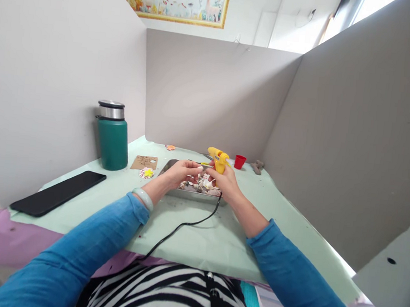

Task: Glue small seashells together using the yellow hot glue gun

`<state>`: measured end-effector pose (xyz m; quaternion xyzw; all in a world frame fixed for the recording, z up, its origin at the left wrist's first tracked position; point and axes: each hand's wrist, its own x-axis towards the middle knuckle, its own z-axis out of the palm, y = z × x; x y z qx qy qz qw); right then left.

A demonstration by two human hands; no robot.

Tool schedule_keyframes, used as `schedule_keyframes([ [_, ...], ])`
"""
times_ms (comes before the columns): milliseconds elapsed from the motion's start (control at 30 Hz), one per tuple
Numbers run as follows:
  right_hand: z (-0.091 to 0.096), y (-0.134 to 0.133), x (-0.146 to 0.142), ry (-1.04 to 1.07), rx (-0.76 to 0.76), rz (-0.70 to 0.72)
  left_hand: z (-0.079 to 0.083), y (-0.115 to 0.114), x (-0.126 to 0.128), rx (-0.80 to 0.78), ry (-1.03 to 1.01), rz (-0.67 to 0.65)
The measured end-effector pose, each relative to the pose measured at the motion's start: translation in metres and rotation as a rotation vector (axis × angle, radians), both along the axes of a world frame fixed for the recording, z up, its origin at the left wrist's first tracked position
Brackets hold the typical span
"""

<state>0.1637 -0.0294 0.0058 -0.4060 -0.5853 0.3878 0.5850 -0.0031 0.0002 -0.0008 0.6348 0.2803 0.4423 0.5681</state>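
Note:
My right hand is wrapped round the handle of a yellow hot glue gun, whose nozzle points to the far left. A black cord runs from the glue gun down to the table's front edge. My left hand is closed in a pinch on a small whitish piece, perhaps a shell; its exact kind is too small to tell. Both hands are over a metal tray that holds several shells. The fingertips of the two hands are close together but apart.
At the left stand a green bottle and a black phone-like slab. Near the tray lie a brown card and a flower-shaped decoration. A red cup and a grey-brown lump are at the back right. Grey partitions enclose the table.

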Motion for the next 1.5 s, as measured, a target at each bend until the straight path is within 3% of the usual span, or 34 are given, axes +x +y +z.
schedule_keyframes([
  [300, -0.0016, 0.0013, 0.0004, -0.01, 0.005, 0.031, -0.0002, -0.0004, 0.0, -0.006, 0.013, -0.002],
  [633, 0.0001, 0.0014, 0.0011, -0.017, -0.008, -0.025, 0.0015, -0.005, 0.002, 0.057, 0.031, 0.052],
  [1067, 0.0032, -0.0027, -0.0004, -0.019, -0.023, -0.003, -0.002, -0.0042, 0.0063, 0.153, 0.204, 0.043],
  [1500, 0.0013, 0.001, -0.0004, -0.144, 0.035, -0.057, -0.0064, -0.0011, 0.0075, 0.228, 0.246, 0.051],
])
